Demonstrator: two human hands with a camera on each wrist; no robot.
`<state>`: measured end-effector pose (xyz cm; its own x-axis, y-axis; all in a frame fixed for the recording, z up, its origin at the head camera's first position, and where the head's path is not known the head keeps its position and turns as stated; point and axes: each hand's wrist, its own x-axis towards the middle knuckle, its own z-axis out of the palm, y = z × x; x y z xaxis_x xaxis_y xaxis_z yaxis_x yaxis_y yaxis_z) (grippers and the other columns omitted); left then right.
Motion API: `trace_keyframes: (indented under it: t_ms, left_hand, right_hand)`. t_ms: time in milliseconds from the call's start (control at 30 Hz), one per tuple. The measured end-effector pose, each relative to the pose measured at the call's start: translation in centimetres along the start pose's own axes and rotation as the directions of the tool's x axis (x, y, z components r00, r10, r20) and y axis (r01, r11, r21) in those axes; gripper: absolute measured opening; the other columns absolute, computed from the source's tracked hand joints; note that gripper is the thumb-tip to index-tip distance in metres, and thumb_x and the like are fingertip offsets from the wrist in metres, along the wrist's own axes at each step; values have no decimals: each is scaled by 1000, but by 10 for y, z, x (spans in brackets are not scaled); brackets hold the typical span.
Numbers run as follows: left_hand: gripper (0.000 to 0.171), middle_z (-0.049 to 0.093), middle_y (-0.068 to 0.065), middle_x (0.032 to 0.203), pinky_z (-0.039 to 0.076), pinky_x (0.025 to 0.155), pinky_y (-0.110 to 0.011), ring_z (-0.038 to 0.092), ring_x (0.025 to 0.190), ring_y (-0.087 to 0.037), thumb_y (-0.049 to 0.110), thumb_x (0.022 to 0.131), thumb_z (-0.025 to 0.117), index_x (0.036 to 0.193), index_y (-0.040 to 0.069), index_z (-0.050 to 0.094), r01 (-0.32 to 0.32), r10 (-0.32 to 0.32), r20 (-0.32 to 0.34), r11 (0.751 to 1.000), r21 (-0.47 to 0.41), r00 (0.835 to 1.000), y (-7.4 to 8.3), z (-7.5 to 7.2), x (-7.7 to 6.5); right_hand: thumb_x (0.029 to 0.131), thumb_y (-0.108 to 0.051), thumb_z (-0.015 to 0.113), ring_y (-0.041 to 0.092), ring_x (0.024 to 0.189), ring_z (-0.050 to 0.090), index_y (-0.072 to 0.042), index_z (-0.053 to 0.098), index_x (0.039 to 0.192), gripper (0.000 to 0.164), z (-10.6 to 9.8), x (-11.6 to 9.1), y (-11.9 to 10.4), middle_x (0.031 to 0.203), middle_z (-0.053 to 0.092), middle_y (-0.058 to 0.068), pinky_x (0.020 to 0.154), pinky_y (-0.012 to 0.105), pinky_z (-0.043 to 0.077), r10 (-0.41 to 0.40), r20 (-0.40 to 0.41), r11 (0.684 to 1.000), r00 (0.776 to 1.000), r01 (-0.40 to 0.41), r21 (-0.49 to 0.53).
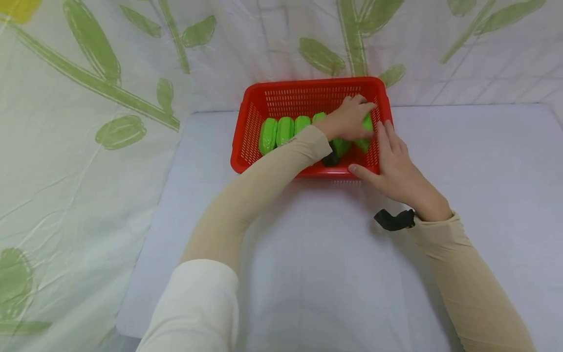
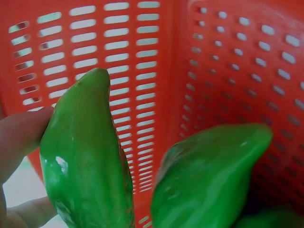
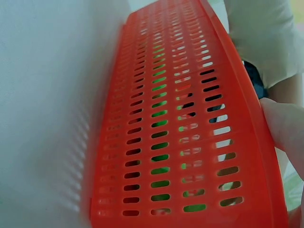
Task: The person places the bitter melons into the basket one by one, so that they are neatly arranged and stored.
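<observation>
At the right end of the red basket (image 1: 308,172), my left hand (image 1: 349,119) holds a glossy green pod-shaped thing. In the left wrist view this green thing (image 2: 88,156) stands upright, its tapered tip up, with fingertips (image 2: 23,135) at its left side. A second pointed green thing (image 2: 209,178) leans beside it. Further left in the basket, several like green pieces (image 1: 285,131) stand in a row, partly hidden by my left forearm. My right hand (image 1: 398,168) rests at the basket's near right corner, fingers along the right rim and thumb on the front rim.
The basket stands on a white-covered table (image 1: 299,274) at its back edge. A white curtain (image 1: 272,44) with green leaf prints hangs behind. Slotted walls ring the basket. A black wrist device (image 1: 396,220) juts from my right wrist.
</observation>
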<state>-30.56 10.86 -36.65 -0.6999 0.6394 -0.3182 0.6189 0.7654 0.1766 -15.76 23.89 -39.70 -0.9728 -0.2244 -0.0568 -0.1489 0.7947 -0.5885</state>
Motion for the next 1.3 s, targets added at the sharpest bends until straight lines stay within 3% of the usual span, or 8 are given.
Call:
trace_keyframes:
  t_ms: [267, 533, 767, 1100, 1300]
  left_hand:
    - [86, 18, -1, 174, 21, 130, -40, 22, 159, -19, 56, 98, 63, 168, 26, 21, 49, -46, 53, 997, -51, 998, -2, 6, 3]
    - [89, 6, -3, 177, 8, 132, -43, 3, 164, -17, 64, 101, 51, 169, 23, 10, 16, -11, 94, 998, -56, 995, -8, 9, 5]
    - [91, 3, -2, 177, 7, 132, -45, 1, 164, -17, 66, 100, 52, 169, 26, 9, 1, 11, 121, 995, -98, 993, -10, 12, 8]
    - [93, 6, -3, 177, 9, 132, -47, 3, 164, -23, 71, 97, 50, 169, 28, 12, 1, -1, 44, 1000, 20, 999, -11, 3, -3]
    - [97, 5, -3, 177, 12, 131, -49, 5, 164, -26, 77, 94, 48, 169, 29, 10, 40, -40, 9, 999, 16, 999, -17, -17, -25]
  right_hand:
    - [95, -60, 64, 51, 158, 0, -14, -13, 167, 115, 1, 2, -1, 174, -18, 12, 107, 82, 30, 2, 8, 1000, 1000, -2, -7]
    - [96, -62, 62, 53, 157, 2, -10, -8, 167, 113, 2, 2, 0, 174, -17, 14, 108, 82, 29, 0, 3, 1000, 1000, 0, -23]
    - [96, -62, 61, 53, 157, 2, -13, -9, 167, 111, 1, 1, 2, 174, -17, 12, 108, 82, 28, 3, -3, 1000, 1000, -3, -28]
    - [96, -62, 62, 54, 157, 2, -12, -8, 168, 111, 1, 2, 0, 174, -17, 13, 107, 82, 29, 0, -2, 999, 1000, 0, -33]
    - [95, -61, 65, 52, 158, 1, -14, -9, 168, 114, 1, 1, 1, 174, -17, 13, 105, 82, 32, 14, -2, 1000, 1000, -14, -28]
